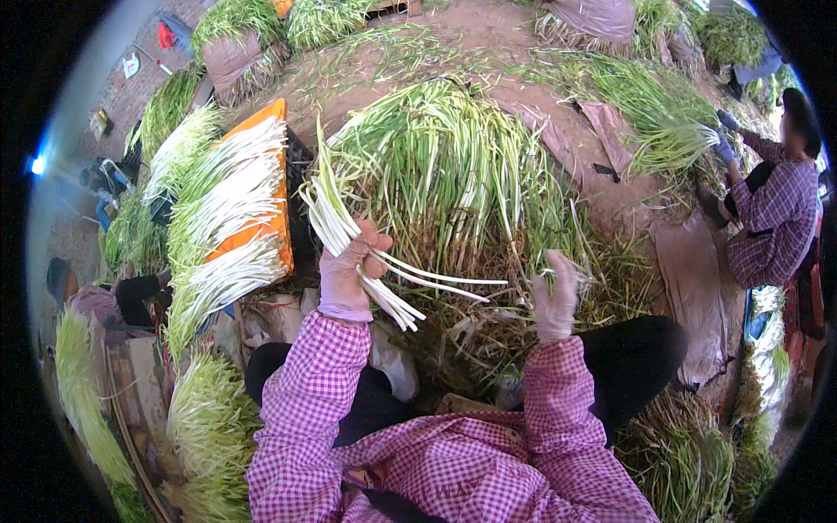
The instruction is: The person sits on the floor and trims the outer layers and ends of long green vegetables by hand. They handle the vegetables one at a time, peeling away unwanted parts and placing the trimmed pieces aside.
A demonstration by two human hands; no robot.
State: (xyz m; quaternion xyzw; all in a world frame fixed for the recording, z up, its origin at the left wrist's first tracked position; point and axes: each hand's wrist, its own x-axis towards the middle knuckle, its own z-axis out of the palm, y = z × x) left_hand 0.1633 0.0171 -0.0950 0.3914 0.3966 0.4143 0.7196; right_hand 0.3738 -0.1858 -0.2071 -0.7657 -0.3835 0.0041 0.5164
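My left hand (pixel 353 271), in a thin pale glove, grips a small bundle of white-stemmed allium stalks (pixel 330 212). Their clean white ends point to the lower right, and two stems (pixel 444 282) stick out apart from the others towards my right hand. My right hand (pixel 554 297), gloved and blurred by motion, is raised to the right of those stem ends. Some thin strands show by its fingers; whether it holds them I cannot tell. Before me lies a large heap of uncleaned stalks (pixel 451 176), with brown, dry sheaths at its near end.
Left of the heap, bunches of clean stalks (pixel 229 202) lie on an orange cloth (pixel 282 225). Loose trimmings (pixel 484 333) cover the ground between my knees. A co-worker (pixel 775 196) at right handles stalks; another person (pixel 98 301) sits at left. More stalks (pixel 212 431) stand at lower left.
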